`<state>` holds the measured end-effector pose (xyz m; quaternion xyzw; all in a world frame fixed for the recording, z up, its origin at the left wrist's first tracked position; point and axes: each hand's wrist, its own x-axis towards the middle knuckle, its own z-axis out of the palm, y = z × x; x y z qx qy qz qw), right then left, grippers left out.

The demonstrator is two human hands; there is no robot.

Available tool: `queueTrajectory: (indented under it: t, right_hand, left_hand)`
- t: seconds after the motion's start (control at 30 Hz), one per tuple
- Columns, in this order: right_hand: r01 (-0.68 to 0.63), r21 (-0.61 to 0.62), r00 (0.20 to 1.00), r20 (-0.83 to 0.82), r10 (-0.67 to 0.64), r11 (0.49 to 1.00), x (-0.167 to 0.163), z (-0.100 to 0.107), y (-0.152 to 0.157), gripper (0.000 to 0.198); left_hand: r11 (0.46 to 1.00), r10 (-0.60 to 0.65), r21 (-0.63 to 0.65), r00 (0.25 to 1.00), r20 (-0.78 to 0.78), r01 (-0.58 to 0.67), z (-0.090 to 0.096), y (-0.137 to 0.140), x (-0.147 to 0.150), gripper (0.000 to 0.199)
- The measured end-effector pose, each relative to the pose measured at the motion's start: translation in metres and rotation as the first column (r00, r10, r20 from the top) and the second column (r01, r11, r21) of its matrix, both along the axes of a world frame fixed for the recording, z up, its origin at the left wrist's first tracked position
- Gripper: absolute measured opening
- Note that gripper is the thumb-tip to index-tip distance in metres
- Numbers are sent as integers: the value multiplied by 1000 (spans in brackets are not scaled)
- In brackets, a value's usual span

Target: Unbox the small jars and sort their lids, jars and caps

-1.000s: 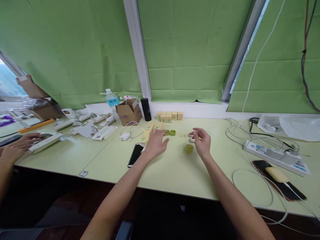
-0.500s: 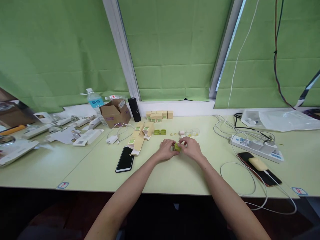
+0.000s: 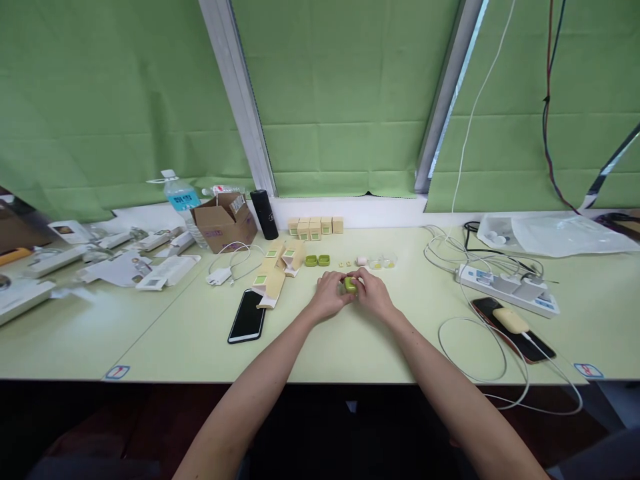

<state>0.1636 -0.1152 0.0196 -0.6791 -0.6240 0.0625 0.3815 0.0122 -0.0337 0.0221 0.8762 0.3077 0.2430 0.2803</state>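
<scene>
A small green case [image 3: 351,285] is held between both hands just above the table, its rounded face toward me. My left hand [image 3: 331,293] grips its left side with fingers and thumb. On the other side, the fingers of my right hand [image 3: 371,292] close on it, covering its edges. Just behind the hands lies an opened green case [image 3: 324,261] with two square halves. To its right are two tiny yellowish pieces [image 3: 341,265], a pale pink cylinder [image 3: 361,261] and clear round containers [image 3: 383,262] with something yellow inside.
Opened cream cartons [image 3: 271,281] overlap a black phone [image 3: 247,316] on the left. Small cream boxes [image 3: 315,229] line the wall, near a black bottle [image 3: 265,215] and a cardboard box [image 3: 225,223]. A power strip [image 3: 507,290], looping cables and another phone [image 3: 487,312] lie right.
Both hands have shifted slightly away from me with the green case. The case has turned, showing a smoother, rounder face. The camera view has moved a little.
</scene>
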Motion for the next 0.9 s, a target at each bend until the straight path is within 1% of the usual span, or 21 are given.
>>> queueTrajectory:
  t: [0.1,0.2,0.27,0.33,0.4,0.47,0.57,0.63,0.67,0.73,0.8,0.9]
  right_hand:
    - [-32,1,999,-32,32,999,0,2,-1,15]
    - [-53,-8,996,-71,52,999,0,3,-2,14]
    - [-54,34,989,-133,58,998,-1,4,-1,12]
    - [-27,129,970,-238,57,991,-1,6,0,13]
    - [41,234,929,-366,50,971,0,8,1,20]
    - [109,299,866,-497,57,948,3,9,2,30]
    - [160,312,730,-676,100,937,9,9,4,43]
    - [170,291,645,-755,117,941,12,9,5,49]
    - [173,280,614,-780,118,944,13,9,5,50]
    - [162,273,581,-803,132,948,10,10,5,50]
    - [116,291,586,-792,171,950,3,10,5,48]
    - [35,304,632,-744,215,952,-11,10,5,43]
  left_hand:
    - [1000,2,12,1000,4,-2,0,1,1,38]
    - [1000,0,28,1000,-30,1,-1,2,2,36]
    - [999,4,39,998,-65,-2,-2,4,2,33]
    - [999,10,37,996,-87,-7,-5,4,3,30]
    - [1000,13,23,997,-78,-11,-8,4,4,31]
    - [1000,17,6,998,-61,-16,-10,4,5,34]
    - [1000,24,-6,998,-51,-25,-12,3,5,42]
    - [999,36,-3,999,-4,-36,-10,2,3,58]
    - [999,43,4,998,39,-43,-8,1,2,65]
    - [999,41,25,989,145,-45,-4,-1,0,72]
    - [999,10,47,970,241,-22,0,-5,0,64]
    - [999,-38,47,937,347,23,3,-7,2,44]
